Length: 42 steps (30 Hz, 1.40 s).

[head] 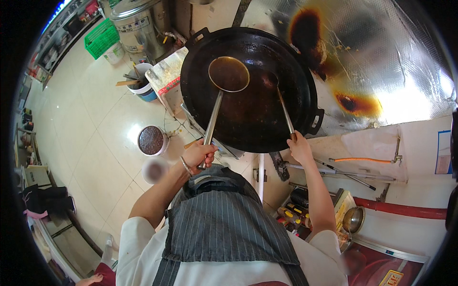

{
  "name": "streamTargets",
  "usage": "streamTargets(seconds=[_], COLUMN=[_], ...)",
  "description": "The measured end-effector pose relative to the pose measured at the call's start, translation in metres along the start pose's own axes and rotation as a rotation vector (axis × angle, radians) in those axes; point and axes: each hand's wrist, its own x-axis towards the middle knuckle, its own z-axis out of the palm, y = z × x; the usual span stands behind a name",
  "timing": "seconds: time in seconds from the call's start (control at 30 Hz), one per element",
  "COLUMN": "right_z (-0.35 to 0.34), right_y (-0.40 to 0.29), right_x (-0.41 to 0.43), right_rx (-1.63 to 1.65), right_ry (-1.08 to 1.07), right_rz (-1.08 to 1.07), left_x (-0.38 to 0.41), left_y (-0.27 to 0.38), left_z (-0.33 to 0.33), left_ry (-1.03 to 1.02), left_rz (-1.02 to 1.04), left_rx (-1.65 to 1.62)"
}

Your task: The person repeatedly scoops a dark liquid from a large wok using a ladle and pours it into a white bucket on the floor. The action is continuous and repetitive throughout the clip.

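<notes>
In front of me stands a large black wok point(250, 132) with a loop handle on either side. My left hand point(200, 155) grips the metal handle of a round mesh strainer point(229, 74), whose head is over the left part of the wok. Whether it touches what is in the wok I cannot tell. Around the wooden end of a ladle handle point(285, 109) my right hand point(300, 147) is closed. The ladle's bowl is down in the wok's right half, dark and hard to make out. Dark liquid seems to cover the wok's bottom.
Scorched foil sheeting point(365, 64) lines the wall beyond the wok. Left of it are a bucket of utensils point(145, 91), a tub of dark contents point(152, 140) and a steel drum point(137, 32). Bottles point(295, 214) stand low at right. Another person's hand point(91, 279) shows at lower left.
</notes>
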Motion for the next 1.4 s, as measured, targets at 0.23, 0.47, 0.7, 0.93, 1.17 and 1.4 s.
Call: streamTargets(seconds=[0.23,0.47,0.7,0.93,1.17,1.4], right_z=[0.024,0.033,0.009,-0.039,-0.038,-0.013], right_y=[-0.043,-0.057,-0.061,-0.074,-0.077,-0.057], right_x=[-0.004,-0.036,-0.065,-0.092,-0.102,-0.105], right_rx=[0.196,1.655,1.689,1.475,1.045,0.104], right_ry=[-0.218,-0.707,-0.734,-0.601,-0.487,-0.100], right_rz=[0.219,0.625,0.580,0.404,0.251,-0.154], left_x=[-0.012,-0.014,-0.016,-0.003,0.008,0.005], left_y=[0.016,0.026,0.028,0.014,-0.002,-0.005], left_z=[0.007,0.004,-0.001,-0.006,-0.004,-0.004], left_ry=[0.099,0.135,0.215,0.285,0.119,-0.053], left_rz=[0.080,0.135,0.112,0.079,-0.025,-0.085], left_rx=[0.107,0.107,0.194,0.419,0.112,-0.010])
